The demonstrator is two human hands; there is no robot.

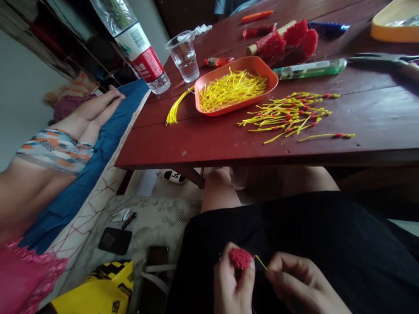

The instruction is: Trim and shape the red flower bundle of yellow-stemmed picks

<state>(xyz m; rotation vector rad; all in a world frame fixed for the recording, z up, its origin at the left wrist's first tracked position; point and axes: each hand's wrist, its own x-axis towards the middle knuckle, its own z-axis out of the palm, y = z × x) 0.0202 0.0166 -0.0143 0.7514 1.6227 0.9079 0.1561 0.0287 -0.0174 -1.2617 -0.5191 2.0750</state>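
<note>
My left hand (234, 279) is closed on a small red knotted clump (240, 258), held between thumb and fingers above my lap. From its right side runs a short yellow cord (261, 262). The far end of that cord is pinched in the fingertips of my right hand (294, 279). On the table above, a bunch of yellow cords with red bits (288, 113) lies near the edge, one of them set apart. Behind them, an orange tray (235, 107) holds many loose yellow cord pieces (232, 87).
Across the dark red table (183, 150) stand a plastic bottle (140, 52), a cup of water (186, 61), a green-handled tool (310, 69), pliers (382, 59) and red fuzzy pieces (296, 35). A yellow bag (101, 288) and a dark phone (115, 240) lie left. A person (62, 148) lies on a bed.
</note>
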